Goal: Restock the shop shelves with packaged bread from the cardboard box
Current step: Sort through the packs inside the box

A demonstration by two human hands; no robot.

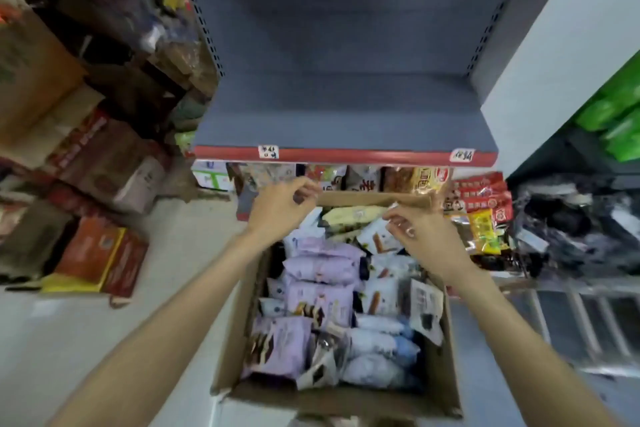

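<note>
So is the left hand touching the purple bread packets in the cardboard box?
Apart. The head view shows the left hand above the box's far corner, clear of the purple bread packets.

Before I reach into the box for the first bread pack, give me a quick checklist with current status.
1. Grey metal shelf with red front edge free to take stock: ok, nothing on it.
2. Open brown cardboard box accessible: ok, flaps open, top unobstructed.
3. Lilac plastic bread packs within reach: ok, lying on top in the box.
4. Left hand free: ok, fingers loosely curled, holding nothing.
5. Right hand free: cannot tell, blurred; fingertips may be pinching something small.
6. Price labels match the bread: cannot tell, unreadable.
</note>
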